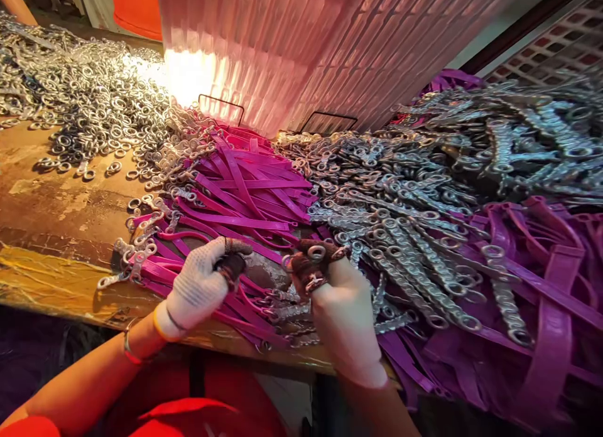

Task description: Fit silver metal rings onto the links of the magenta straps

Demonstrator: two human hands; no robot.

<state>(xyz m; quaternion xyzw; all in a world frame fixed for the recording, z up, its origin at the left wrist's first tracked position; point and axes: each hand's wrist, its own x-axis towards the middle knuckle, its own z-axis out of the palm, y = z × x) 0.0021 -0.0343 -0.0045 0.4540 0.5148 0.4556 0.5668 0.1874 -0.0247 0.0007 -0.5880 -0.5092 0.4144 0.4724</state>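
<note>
Gloved hands over magenta straps, metal ring at right fingertips

White-gloved left hand with dark fingertips (196,289): fingers curled in, thumb near them; I can't tell whether anything is gripped, the palm side is hidden. White-gloved right hand with dark brown fingertips (342,308): fingers curled, thumb closed in, pinching a small silver-coloured metal ring (317,253). Ring shows on top of those fingertips; whatever it joins to is covered by the glove.

Flat glossy magenta straps (254,201) lie beyond and beneath the left fingers, overlapping, many ends buried. Silver-coloured ridged metal strips with ringed ends (400,261) pile up right of the right fingers; the farther ones blur. Wide purple bands (558,299) beyond them, cut off by the right edge. Far left of the left fingers, a heap of silver-coloured ringed metal pieces (108,113); single shapes hard to separate. Ahead of both hands, translucent ribbed plastic panels (282,54), top out of view, glare washing out one patch.
</note>
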